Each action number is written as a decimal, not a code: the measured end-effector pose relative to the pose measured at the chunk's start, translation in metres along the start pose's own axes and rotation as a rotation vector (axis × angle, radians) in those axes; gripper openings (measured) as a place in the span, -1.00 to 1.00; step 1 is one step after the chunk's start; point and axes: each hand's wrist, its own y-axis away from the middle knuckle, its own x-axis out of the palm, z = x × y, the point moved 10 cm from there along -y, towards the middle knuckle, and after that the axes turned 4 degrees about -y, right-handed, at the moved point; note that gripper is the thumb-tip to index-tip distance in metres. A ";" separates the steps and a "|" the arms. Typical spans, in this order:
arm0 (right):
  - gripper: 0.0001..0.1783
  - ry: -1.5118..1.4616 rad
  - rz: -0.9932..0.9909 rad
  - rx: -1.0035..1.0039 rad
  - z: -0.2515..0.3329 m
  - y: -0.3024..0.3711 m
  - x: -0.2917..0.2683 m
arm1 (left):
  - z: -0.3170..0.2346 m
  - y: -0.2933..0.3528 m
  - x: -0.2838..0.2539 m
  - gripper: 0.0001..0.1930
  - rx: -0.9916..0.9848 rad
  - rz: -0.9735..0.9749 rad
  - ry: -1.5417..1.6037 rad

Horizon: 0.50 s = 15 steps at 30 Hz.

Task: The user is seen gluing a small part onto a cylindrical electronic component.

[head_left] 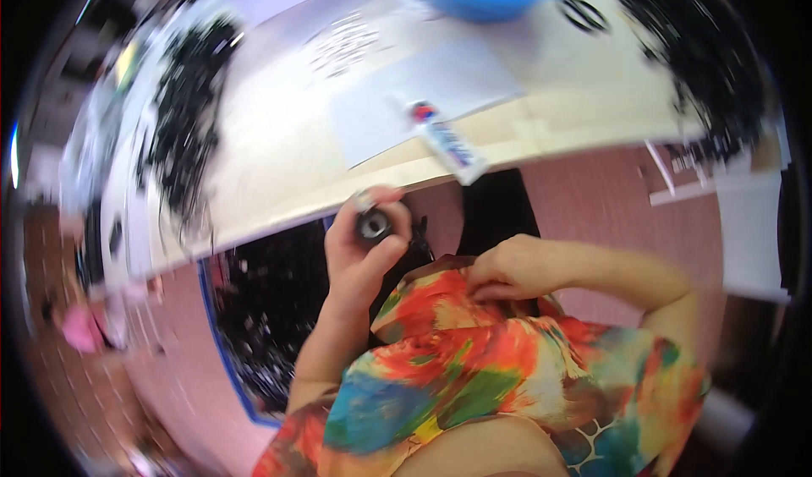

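Note:
My left hand (359, 253) is wrapped round a black cylindrical object (374, 226), seen end-on with a pale round centre; its length is hidden. Something whitish shows by the fingers of that hand. My right hand (512, 270) rests against the colourful patterned garment (440, 363) in my lap, fingers curled under; what they grip, if anything, is hidden. Ahead, a white tube with a red-and-blue end (448, 143) lies across the table's near edge, partly over a white sheet of paper (423, 96).
The pale table (279, 130) bears bundles of black strips at left (190, 96) and right (702, 54), small white pieces (347, 44), a blue basin (482, 5) and black-handled scissors (584, 12). Below stands a blue-edged container (222, 354) of black pieces. A person in pink (82, 331) is far left.

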 end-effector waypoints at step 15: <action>-0.76 -0.557 -0.200 0.062 -0.160 -0.119 0.072 | -0.006 -0.017 -0.001 -0.54 -0.052 -0.039 0.172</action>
